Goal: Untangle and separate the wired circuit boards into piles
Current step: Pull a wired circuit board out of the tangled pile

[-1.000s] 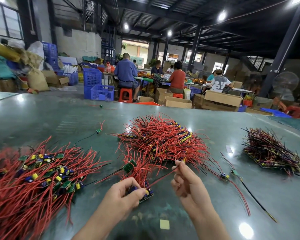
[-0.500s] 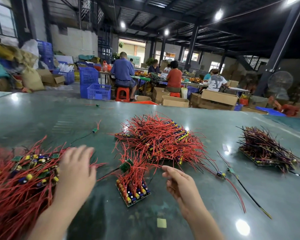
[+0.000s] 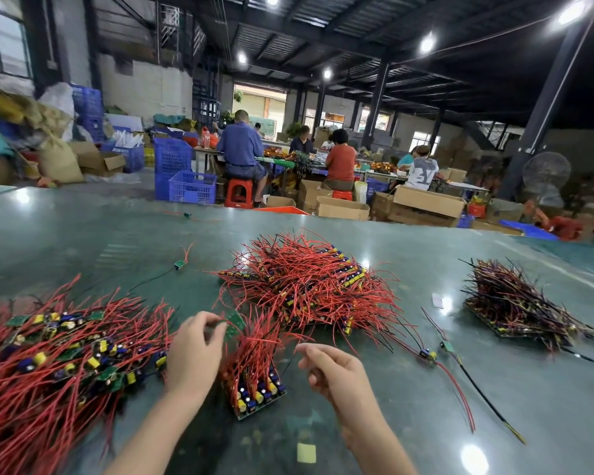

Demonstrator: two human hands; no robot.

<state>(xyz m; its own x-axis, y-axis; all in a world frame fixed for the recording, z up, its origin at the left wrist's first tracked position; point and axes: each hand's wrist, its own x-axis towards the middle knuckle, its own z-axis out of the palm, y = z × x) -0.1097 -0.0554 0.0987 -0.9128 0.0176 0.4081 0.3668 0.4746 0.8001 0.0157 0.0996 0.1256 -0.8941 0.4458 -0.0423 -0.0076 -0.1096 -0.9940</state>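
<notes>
A person works at a dark green desk [image 3: 83,234] strewn with wired circuit boards. The left hand [image 3: 194,351] reaches forward, and its fingers [image 3: 203,318] curl round the edge of a small green board [image 3: 234,323], pinching it between thumb and forefinger just above the desk. The right hand [image 3: 336,371] hovers close by, its fingers [image 3: 311,351] loosely curled; a thin wire runs beside the fingertips, but I cannot tell whether they hold it.

Between the two hands a short strip of boards [image 3: 254,392] lies on the desk, with blue and yellow parts along its near edge and red wires standing up from it toward the small green board.

To the left, just beside the left wrist, spreads a wide pile of boards [image 3: 55,358] with red wires fanning out in all directions. Beyond the hands, in the middle of the desk, lies a large tangled heap [image 3: 309,286] of red wires and boards. Well apart on the right sits a darker pile [image 3: 522,310] with dark wires. Near the right hand a loose board with red and black leads [image 3: 429,354] lies alone, and another single board [image 3: 179,265] lies farther back on the left. A yellow square sticker [image 3: 306,452] is on the desk near the forearms.
</notes>
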